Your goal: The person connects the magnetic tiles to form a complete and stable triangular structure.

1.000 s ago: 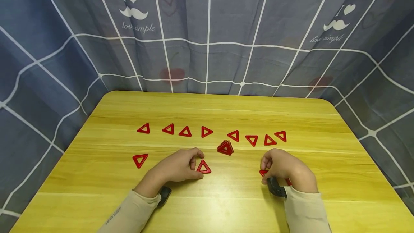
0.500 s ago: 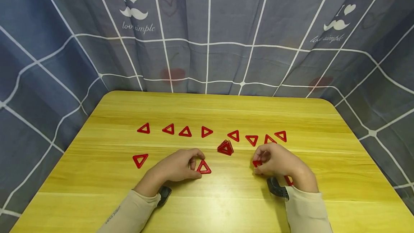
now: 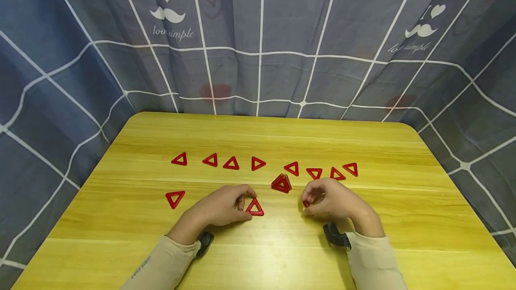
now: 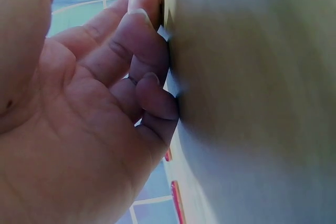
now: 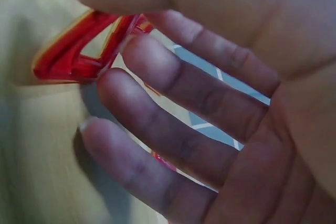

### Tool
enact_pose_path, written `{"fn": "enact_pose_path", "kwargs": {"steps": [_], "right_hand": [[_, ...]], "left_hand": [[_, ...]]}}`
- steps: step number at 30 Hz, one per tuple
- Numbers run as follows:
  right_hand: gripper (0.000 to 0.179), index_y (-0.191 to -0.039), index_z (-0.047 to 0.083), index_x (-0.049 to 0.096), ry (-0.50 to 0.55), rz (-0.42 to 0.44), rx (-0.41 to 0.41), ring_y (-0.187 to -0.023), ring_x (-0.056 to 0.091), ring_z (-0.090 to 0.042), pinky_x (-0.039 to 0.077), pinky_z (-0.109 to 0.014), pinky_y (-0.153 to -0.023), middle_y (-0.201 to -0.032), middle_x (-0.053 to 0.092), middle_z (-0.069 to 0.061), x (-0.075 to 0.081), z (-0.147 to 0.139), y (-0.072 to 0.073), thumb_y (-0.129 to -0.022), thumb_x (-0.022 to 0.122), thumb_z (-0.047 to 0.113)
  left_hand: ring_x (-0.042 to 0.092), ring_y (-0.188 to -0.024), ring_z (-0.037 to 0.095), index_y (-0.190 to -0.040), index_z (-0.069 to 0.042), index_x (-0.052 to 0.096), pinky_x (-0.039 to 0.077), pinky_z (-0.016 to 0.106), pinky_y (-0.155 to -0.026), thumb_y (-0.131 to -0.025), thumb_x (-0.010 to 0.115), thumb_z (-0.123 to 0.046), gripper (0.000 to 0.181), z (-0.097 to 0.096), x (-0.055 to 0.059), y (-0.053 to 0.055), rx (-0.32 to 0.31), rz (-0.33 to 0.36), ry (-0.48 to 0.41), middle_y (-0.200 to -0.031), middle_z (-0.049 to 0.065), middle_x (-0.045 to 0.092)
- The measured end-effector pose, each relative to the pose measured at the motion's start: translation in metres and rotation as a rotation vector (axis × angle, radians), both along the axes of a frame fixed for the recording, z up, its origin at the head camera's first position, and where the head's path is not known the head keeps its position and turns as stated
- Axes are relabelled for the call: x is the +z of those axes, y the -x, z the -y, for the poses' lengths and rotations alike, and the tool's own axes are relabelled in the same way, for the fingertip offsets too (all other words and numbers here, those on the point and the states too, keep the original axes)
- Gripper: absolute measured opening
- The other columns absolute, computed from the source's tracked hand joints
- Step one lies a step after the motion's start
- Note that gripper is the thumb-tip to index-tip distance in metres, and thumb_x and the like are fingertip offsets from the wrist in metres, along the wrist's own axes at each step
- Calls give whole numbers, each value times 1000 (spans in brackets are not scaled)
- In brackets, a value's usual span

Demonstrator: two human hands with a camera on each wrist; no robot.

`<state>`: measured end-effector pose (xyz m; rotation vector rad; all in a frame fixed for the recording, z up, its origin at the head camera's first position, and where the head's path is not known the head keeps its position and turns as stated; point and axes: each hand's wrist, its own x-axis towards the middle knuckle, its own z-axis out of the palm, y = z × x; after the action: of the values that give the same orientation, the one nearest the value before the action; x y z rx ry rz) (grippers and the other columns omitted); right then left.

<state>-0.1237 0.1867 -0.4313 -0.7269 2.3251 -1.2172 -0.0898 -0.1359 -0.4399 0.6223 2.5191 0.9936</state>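
My left hand (image 3: 223, 205) rests on the table and holds a flat red plastic triangle frame (image 3: 259, 207) between thumb and index finger. The left wrist view shows its other fingers curled against the tabletop, with part of a red triangle at the top edge. My right hand (image 3: 338, 198) pinches a second red triangle (image 5: 63, 51) between thumb and fingertips; in the head view the fingers mostly cover it. Between and just beyond the hands lies a small pile of stacked red triangles (image 3: 281, 185).
Several more red triangles lie in a loose row across the table, from one at the left (image 3: 185, 159) to one at the right (image 3: 356, 169). A single triangle (image 3: 175, 193) sits left of my left hand. A grey checked curtain (image 3: 282, 75) hangs behind the wooden table (image 3: 262, 258).
My right hand has moved left with its red triangle, nearer the pile and the left hand. A triangle seen under the right wrist before is now hidden. The left hand has stayed put.
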Motion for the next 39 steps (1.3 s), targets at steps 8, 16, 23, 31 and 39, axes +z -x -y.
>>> {"fn": "enact_pose_path", "kwargs": {"steps": [8,16,23,31,39], "right_hand": [[22,-89,10,69,-12,9,-15,-79,63,-23,53,-30,-72,-86,65,-6,-2,4,1,-76,87,7],[21,-95,8,73,16,1,-10,-84,67,-23,55,-31,-77,-90,69,-2,-5,9,3,-79,87,11],[20,-97,5,74,107,28,42,-90,71,-23,56,-34,-83,-95,72,-8,-8,26,3,-82,85,11],[20,-100,5,74,151,24,47,-93,71,-20,55,-33,-83,-100,72,-7,-15,55,0,-83,84,7],[23,-106,4,74,185,25,34,-96,71,-17,55,-30,-83,-103,71,-5,-19,72,-5,-85,82,7]], "left_hand": [[49,-64,9,-124,-12,64,44,31,-69,-88,80,-20,39,0,-1,1,2,9,5,-78,-5,55],[49,-64,9,-124,-11,63,44,32,-67,-89,79,-20,39,0,-1,1,-1,3,0,-77,-4,56],[49,-63,9,-119,-12,64,44,31,-66,-89,79,-19,34,-1,-2,2,-4,-2,0,-75,-4,55],[48,-62,9,-123,-12,63,43,30,-62,-89,79,-22,39,-3,1,2,3,-16,28,-73,-4,54],[47,-60,7,-120,-13,64,42,29,-59,-89,79,-24,35,-4,0,1,-16,-53,37,-70,-5,53]]}}
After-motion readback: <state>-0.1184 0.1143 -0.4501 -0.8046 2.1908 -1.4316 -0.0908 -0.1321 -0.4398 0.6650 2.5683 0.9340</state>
